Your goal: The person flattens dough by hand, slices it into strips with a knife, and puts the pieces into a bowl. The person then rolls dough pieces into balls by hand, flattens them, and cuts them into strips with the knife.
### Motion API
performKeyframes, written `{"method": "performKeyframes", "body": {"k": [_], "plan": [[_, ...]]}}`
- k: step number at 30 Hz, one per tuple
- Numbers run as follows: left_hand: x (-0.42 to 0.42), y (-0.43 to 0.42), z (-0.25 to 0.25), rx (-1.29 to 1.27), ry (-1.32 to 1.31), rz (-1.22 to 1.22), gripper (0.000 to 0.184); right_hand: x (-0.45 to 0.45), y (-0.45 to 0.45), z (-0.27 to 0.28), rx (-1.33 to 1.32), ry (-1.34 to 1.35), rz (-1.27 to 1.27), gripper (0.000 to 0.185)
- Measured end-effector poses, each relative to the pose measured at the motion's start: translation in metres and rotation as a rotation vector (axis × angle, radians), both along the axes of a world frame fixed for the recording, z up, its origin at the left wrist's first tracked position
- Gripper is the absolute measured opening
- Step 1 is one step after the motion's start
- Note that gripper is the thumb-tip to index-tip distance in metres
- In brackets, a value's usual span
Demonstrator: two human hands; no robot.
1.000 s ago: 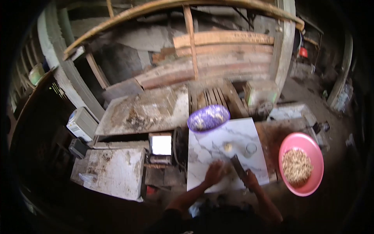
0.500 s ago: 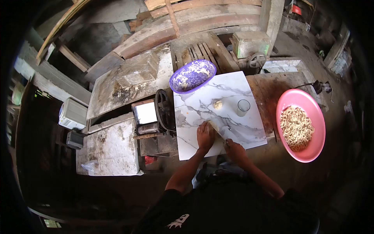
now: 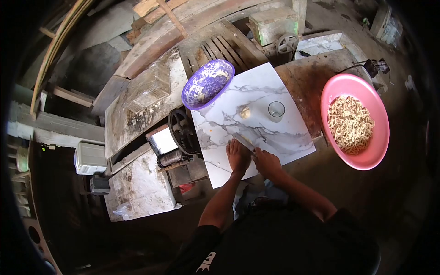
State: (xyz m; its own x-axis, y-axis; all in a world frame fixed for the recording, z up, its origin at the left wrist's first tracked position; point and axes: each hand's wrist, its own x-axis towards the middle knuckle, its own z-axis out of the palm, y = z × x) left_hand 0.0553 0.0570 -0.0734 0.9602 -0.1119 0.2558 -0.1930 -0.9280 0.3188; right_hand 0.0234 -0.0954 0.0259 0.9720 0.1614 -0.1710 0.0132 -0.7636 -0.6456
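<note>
Right hand with fingers curled round a knife at the marbled worktop's near side, left hand beside the blade, whether its fingers pinch anything I can't tell, pale lump beyond.

Bright middle, dark warped edges.

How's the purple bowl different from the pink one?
Colour: the purple bowl is purple; the pink bowl is pink.
Size: the pink bowl looks bigger in the picture than the purple bowl.
Inside: the purple bowl has scattered pale bits, while the pink bowl has a heap of pale strips.
Same: both look oval here, are open on top and have pale stuff inside.
</note>
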Motion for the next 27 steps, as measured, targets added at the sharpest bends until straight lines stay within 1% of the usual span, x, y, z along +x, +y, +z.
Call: {"method": "performKeyframes", "body": {"k": [3, 9, 12, 14, 16, 18, 19, 21, 24, 25, 27], "plan": [[0.001, -0.002, 0.001, -0.049, 0.057, 0.029, 0.062, 0.005, 0.0, -0.003, -0.001, 0.013, 0.011, 0.028], [0.005, -0.002, -0.001, 0.032, 0.132, 0.041, 0.068, 0.016, -0.002, -0.008, -0.021, 0.015, 0.072, 0.028], [0.003, -0.004, 0.009, -0.007, 0.149, 0.063, 0.071, 0.021, -0.003, -0.006, -0.038, 0.012, 0.098, 0.028], [0.003, -0.004, 0.002, -0.021, 0.145, 0.076, 0.071, 0.025, -0.002, -0.008, -0.02, -0.011, 0.108, 0.028], [0.006, -0.004, 0.006, -0.038, 0.126, 0.097, 0.071, 0.026, -0.001, -0.003, -0.02, -0.003, 0.121, 0.028], [0.009, -0.004, 0.011, -0.098, 0.352, 0.107, 0.072, 0.03, -0.002, 0.003, -0.025, -0.007, 0.144, 0.028], [0.007, -0.004, 0.01, -0.146, 0.283, 0.084, 0.071, 0.034, -0.003, 0.007, -0.037, 0.052, 0.153, 0.028], [0.004, -0.005, 0.009, -0.127, 0.217, 0.103, 0.07, 0.04, -0.001, 0.013, -0.064, 0.146, 0.17, 0.029], [0.005, -0.009, 0.009, -0.101, 0.128, 0.13, 0.067, 0.044, -0.001, 0.01, -0.114, 0.109, 0.197, 0.031], [0.005, -0.009, 0.011, -0.102, 0.12, 0.123, 0.064, 0.045, 0.0, 0.009, -0.067, 0.162, 0.168, 0.031], [0.004, -0.009, 0.011, -0.118, 0.107, 0.134, 0.061, 0.045, 0.002, 0.005, -0.076, 0.16, 0.158, 0.031]]}}
